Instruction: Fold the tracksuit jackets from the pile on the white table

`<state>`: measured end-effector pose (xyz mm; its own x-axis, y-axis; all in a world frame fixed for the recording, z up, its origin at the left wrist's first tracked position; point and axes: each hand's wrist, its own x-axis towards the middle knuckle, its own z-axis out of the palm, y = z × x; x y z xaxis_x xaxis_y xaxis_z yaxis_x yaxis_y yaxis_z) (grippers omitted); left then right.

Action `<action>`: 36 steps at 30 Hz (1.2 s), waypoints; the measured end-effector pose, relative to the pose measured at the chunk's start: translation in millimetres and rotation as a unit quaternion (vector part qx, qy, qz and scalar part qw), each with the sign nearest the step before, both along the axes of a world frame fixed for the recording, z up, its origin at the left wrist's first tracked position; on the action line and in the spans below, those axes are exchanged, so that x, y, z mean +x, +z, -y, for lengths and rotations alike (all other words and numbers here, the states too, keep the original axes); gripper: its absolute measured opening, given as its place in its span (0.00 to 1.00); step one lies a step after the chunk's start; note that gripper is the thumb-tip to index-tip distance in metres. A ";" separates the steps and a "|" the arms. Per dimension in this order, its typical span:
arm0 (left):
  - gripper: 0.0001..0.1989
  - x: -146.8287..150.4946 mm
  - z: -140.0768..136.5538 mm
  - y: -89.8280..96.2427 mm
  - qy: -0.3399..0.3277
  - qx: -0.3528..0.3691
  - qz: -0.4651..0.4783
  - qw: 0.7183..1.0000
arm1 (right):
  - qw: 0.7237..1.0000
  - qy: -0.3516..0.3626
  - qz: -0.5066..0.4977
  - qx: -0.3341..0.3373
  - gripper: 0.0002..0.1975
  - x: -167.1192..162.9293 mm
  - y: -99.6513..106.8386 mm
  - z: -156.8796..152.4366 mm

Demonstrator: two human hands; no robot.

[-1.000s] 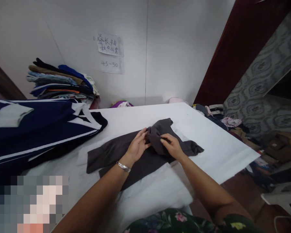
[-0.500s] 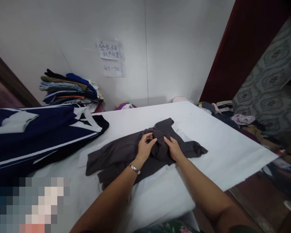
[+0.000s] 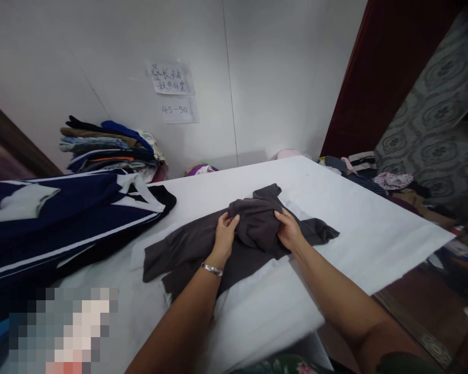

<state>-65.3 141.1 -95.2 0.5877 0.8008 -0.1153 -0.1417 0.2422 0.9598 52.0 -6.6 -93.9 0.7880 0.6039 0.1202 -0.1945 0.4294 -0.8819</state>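
A dark grey-brown garment (image 3: 191, 239) lies spread and rumpled on the white table (image 3: 359, 234), with two sleeve-like or leg-like ends reaching left and two shorter ends at the right. My left hand (image 3: 225, 236) pinches the cloth near the middle between thumb and fingers; a silver bracelet circles that wrist. On the other side of the bunched fold, my right hand (image 3: 289, 231) grips the cloth, thumb on top and some fingers hidden beneath. Between both hands the fabric is lifted and puckered. Which kind of garment it is, I cannot tell.
Navy clothes with white stripes (image 3: 70, 223) lie at the left. Behind them a stack of folded clothes (image 3: 109, 145) leans by the wall, under handwritten paper signs (image 3: 173, 78). More clothes (image 3: 374, 176) lie beyond the table's right edge. A pixelated patch covers the lower left.
My hands have moved apart, the left one leftward and the right one rightward. The bunched cloth between them is now spread wider. The camera view has shifted slightly.
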 end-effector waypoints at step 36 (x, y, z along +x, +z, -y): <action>0.20 2.5 -8.6 -4.2 0.066 0.090 -0.054 0.992 | 0.999 -0.022 -0.024 0.022 0.15 -2.8 12.2 -2.4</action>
